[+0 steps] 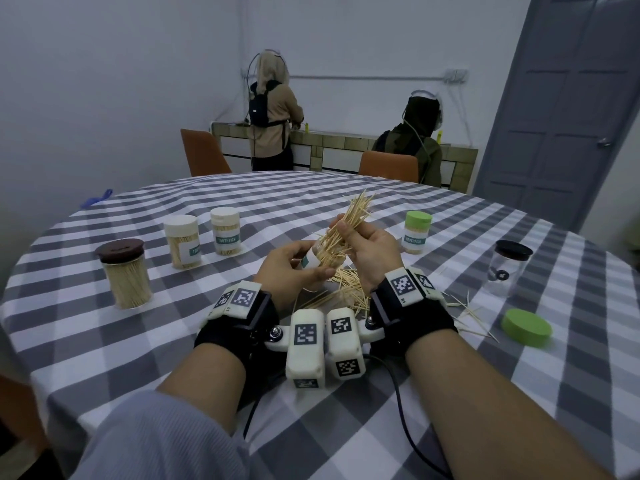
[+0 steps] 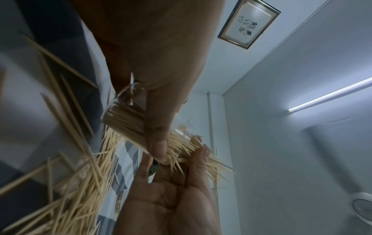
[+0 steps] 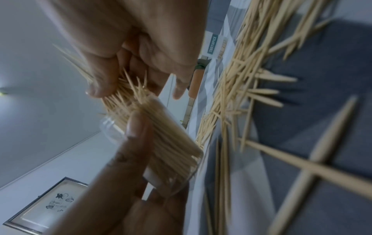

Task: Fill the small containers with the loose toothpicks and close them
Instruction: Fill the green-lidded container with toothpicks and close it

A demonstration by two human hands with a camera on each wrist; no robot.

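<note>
1. The left hand (image 1: 294, 268) curls round a small clear container (image 1: 320, 259), tilted and held above the worktop (image 1: 346, 427); thumb and fingers wrap its labelled wall, with the open mouth facing the other hand.
2. The right hand (image 1: 369, 251) pinches a bundle of toothpicks (image 1: 349, 220) between thumb and fingers; the bundle's lower ends sit in the container's mouth while the upper ends fan out past the fingers.
3. More loose toothpicks (image 1: 346, 289) lie in a heap on the worktop just below both hands, with strays spreading towards a green lid (image 1: 526, 327) that lies by itself.
4. Handling, as I judge it: each pick is light, stiff and sharp at the tip, yet thin enough to snap if forced crosswise. A bundle splays readily (the fanned tips show this), so it is best held near the middle, with the ends kept level.
5. The container looks like light, smooth plastic; a grip round its wall below the mouth seems safest, leaving the opening free.
6. Three lidded labelled containers (image 1: 225, 233) and a brown-lidded jar (image 1: 126, 275) stand apart, already full.
</note>
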